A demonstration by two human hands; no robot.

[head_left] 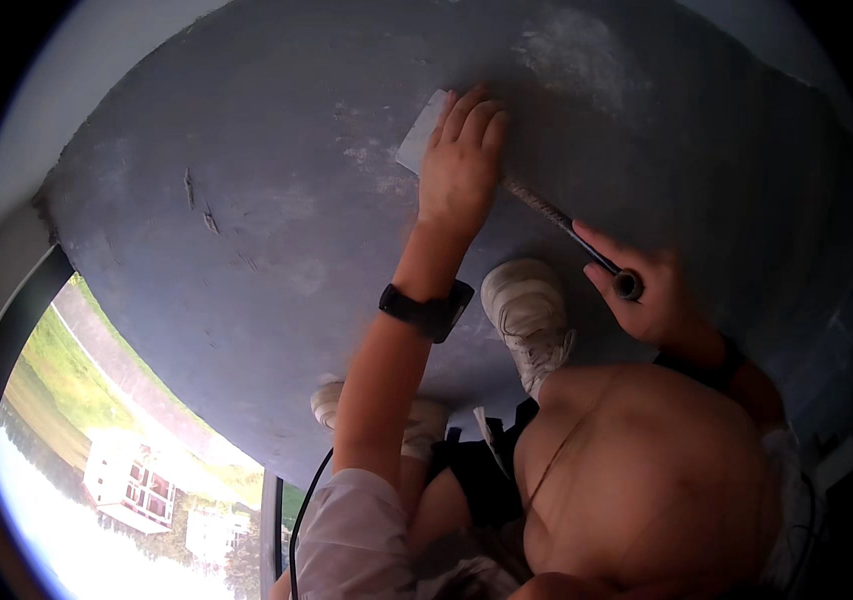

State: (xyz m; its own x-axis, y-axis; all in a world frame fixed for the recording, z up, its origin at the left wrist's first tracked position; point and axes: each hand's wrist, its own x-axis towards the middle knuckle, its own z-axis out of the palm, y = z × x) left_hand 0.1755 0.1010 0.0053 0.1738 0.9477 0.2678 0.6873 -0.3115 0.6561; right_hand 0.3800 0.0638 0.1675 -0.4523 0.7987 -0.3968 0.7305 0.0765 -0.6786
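Observation:
Over the grey floor, my left hand [464, 150] presses down with its fingers curled on the pale, flat blade [418, 132] of what looks like a scraper. A thin ridged rod [541, 207] runs from beneath that hand towards a black tubular handle [601, 262]. My right hand [651, 295] grips this handle between thumb and fingers, near its hollow round end. Where blade and rod meet is hidden under my left hand. The blade lies low, at or close to the floor surface.
The grey floor [276, 230] has pale dusty patches and small dark scraps [189, 188]. A white shoe [526, 310] stands close below the rod, with a bent knee [646, 450] beside it. At the lower left, a window [146, 420] shows grass and a building. A black cable [306, 505] hangs by my left sleeve.

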